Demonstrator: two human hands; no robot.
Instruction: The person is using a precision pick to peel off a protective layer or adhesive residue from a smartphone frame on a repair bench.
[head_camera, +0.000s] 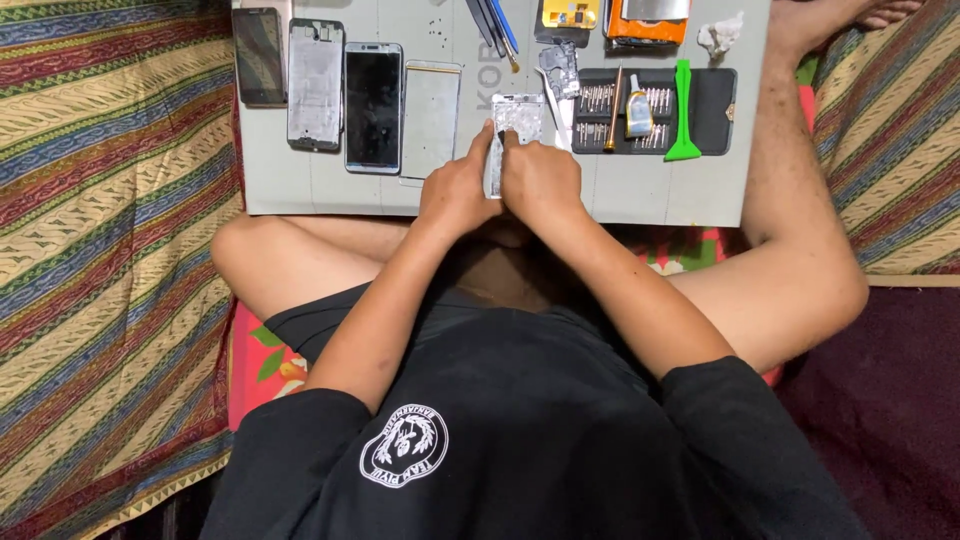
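— Now, how are the hands seen to be set?

— Both are curled, fingers drawn together. The left hand is closed around the left edge of a white phone frame, and the right hand is pressed against its lower right side, with a fingertip laid on the frame's face. The frame is held at the middle of the grey work mat, just above the near edge.

— Is anything gripped besides the frame?

— That cannot be told; the palms are hidden from above.

— What is laid around it?

— To the left, a row of four flat parts is set out: a dark phone, a silver mid-frame, a black-screened phone and a pale glass panel, the last lying just beside the left hand. To the right, a black bit tray is placed, with a wooden-handled screwdriver and a green pry tool across it. At the far edge, blue tweezers and an orange-rimmed part are seen.

— And open room?

— Bare mat is left along the near edge, on both sides of the hands. The mat is bordered by the crossed legs, and beyond them by a striped cloth.
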